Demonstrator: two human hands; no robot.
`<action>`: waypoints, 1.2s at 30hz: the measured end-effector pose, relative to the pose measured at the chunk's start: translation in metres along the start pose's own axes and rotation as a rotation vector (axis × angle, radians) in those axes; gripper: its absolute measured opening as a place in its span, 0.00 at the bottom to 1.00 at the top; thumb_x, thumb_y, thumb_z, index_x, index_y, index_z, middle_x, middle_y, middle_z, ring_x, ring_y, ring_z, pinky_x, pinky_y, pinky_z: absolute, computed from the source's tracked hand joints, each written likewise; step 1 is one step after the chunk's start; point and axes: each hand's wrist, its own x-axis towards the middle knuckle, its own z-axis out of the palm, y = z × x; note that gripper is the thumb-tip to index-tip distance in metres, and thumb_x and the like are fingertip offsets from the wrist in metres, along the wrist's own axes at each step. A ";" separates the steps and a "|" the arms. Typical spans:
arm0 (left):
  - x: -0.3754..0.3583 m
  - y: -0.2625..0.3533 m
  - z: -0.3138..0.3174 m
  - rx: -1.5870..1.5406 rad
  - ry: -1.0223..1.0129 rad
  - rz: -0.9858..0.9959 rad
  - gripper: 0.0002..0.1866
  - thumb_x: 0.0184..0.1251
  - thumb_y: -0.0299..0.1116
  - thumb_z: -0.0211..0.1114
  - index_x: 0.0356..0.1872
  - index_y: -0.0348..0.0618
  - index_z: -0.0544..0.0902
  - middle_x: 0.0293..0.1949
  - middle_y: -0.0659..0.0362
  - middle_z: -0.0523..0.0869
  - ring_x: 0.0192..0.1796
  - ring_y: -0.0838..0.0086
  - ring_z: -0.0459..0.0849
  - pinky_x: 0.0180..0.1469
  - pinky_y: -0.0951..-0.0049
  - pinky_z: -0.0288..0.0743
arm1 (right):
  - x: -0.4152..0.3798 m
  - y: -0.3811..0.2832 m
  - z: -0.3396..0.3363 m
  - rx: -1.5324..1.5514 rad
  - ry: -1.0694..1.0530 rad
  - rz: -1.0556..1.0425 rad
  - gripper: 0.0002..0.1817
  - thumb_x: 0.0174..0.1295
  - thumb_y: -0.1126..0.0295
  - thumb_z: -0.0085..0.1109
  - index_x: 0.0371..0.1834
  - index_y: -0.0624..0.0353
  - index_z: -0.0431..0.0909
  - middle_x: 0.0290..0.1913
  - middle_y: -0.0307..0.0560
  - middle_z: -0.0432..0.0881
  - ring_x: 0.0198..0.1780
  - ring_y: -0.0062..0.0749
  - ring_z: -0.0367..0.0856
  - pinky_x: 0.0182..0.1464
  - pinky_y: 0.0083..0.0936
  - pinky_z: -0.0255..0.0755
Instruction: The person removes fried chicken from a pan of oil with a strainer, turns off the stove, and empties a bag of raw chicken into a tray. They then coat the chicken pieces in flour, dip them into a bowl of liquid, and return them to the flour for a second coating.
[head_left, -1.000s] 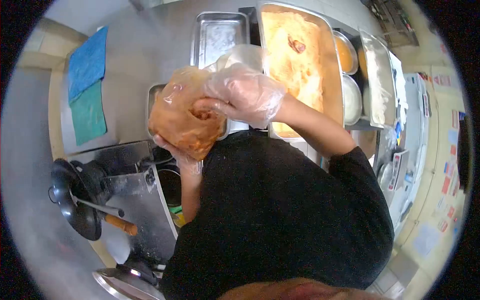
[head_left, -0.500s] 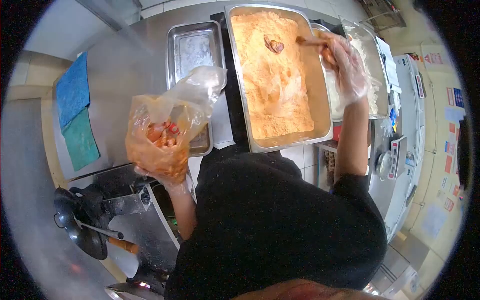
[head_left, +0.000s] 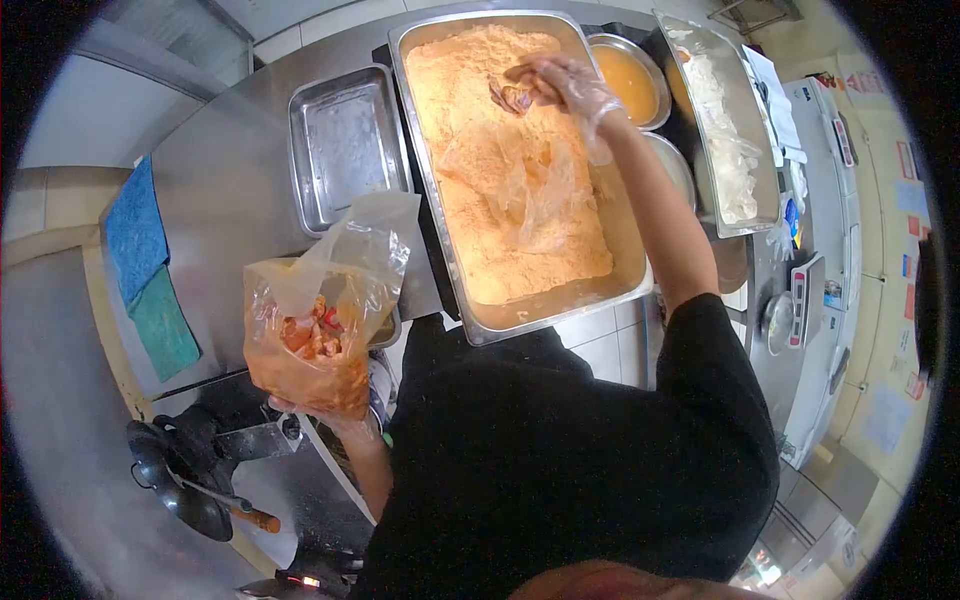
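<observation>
My left hand (head_left: 335, 420), in a clear glove, supports a clear plastic bag (head_left: 310, 370) of reddish marinated meat from below; its fingers are mostly hidden under the bag. My right hand (head_left: 570, 85), also gloved, is over the upper part of a big metal tray (head_left: 478, 330) of orange-tan powder (head_left: 470, 90). A dark reddish piece of meat (head_left: 512, 97) lies on the powder at its fingertips. Whether the fingers grip a piece is not clear. A crumpled clear plastic bag (head_left: 545, 190) rests on the powder in the tray's middle.
An empty metal tray (head_left: 345, 150) stands left of the powder tray. To the right are a bowl of orange liquid (head_left: 630, 85) and a tray of white powder (head_left: 725, 150). Blue and green cloths (head_left: 140, 230) lie far left, above a wok (head_left: 175, 480). A scale (head_left: 803, 300) stands right.
My right hand has moved left, from above the bowls to the meat on the powder. The piece it held out is no longer distinct. The view has shifted, and the bag stays in my left hand.
</observation>
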 end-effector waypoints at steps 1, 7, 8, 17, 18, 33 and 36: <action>-0.001 0.001 -0.002 0.003 -0.002 0.004 0.55 0.59 0.78 0.55 0.81 0.58 0.48 0.81 0.56 0.50 0.79 0.48 0.52 0.77 0.31 0.47 | 0.007 0.006 0.007 -0.119 -0.065 0.066 0.16 0.76 0.62 0.53 0.60 0.57 0.80 0.44 0.39 0.86 0.40 0.21 0.83 0.40 0.22 0.77; -0.006 0.002 -0.011 0.072 -0.044 0.037 0.53 0.62 0.76 0.53 0.81 0.59 0.47 0.81 0.56 0.50 0.80 0.50 0.52 0.77 0.31 0.45 | 0.084 0.113 0.042 0.080 -0.218 -0.169 0.19 0.79 0.63 0.46 0.64 0.61 0.76 0.47 0.40 0.85 0.41 0.21 0.82 0.47 0.19 0.82; -0.008 0.002 -0.011 0.087 -0.053 0.044 0.53 0.62 0.76 0.53 0.81 0.59 0.47 0.81 0.56 0.50 0.80 0.50 0.52 0.77 0.30 0.45 | 0.084 0.105 0.045 0.343 -0.203 0.189 0.19 0.79 0.64 0.45 0.64 0.63 0.75 0.48 0.42 0.85 0.42 0.24 0.82 0.48 0.21 0.82; -0.033 0.011 -0.017 0.153 -0.095 0.092 0.50 0.66 0.74 0.50 0.81 0.60 0.46 0.81 0.57 0.50 0.80 0.52 0.52 0.77 0.29 0.43 | 0.089 0.081 -0.005 -0.131 0.124 0.053 0.26 0.75 0.48 0.51 0.63 0.58 0.78 0.50 0.46 0.85 0.46 0.30 0.81 0.48 0.26 0.75; -0.035 0.013 -0.017 0.158 -0.099 0.094 0.49 0.66 0.73 0.50 0.81 0.60 0.46 0.81 0.57 0.50 0.80 0.52 0.52 0.77 0.29 0.43 | 0.080 0.069 -0.006 0.050 0.103 0.091 0.27 0.75 0.47 0.51 0.62 0.58 0.78 0.49 0.44 0.86 0.43 0.27 0.80 0.45 0.24 0.74; -0.054 0.041 -0.016 0.261 -0.164 0.118 0.44 0.72 0.70 0.45 0.80 0.62 0.43 0.81 0.59 0.51 0.81 0.56 0.53 0.76 0.27 0.39 | 0.082 0.045 -0.018 -0.459 0.094 -0.262 0.18 0.75 0.60 0.55 0.59 0.60 0.81 0.47 0.43 0.89 0.48 0.26 0.84 0.52 0.27 0.76; -0.052 0.048 -0.017 -1.418 -0.076 -0.254 0.43 0.72 0.70 0.46 0.80 0.61 0.46 0.81 0.58 0.52 0.80 0.53 0.55 0.76 0.26 0.40 | 0.068 0.034 -0.030 -0.121 0.073 -0.235 0.17 0.75 0.60 0.56 0.57 0.60 0.83 0.47 0.43 0.89 0.53 0.27 0.84 0.59 0.25 0.73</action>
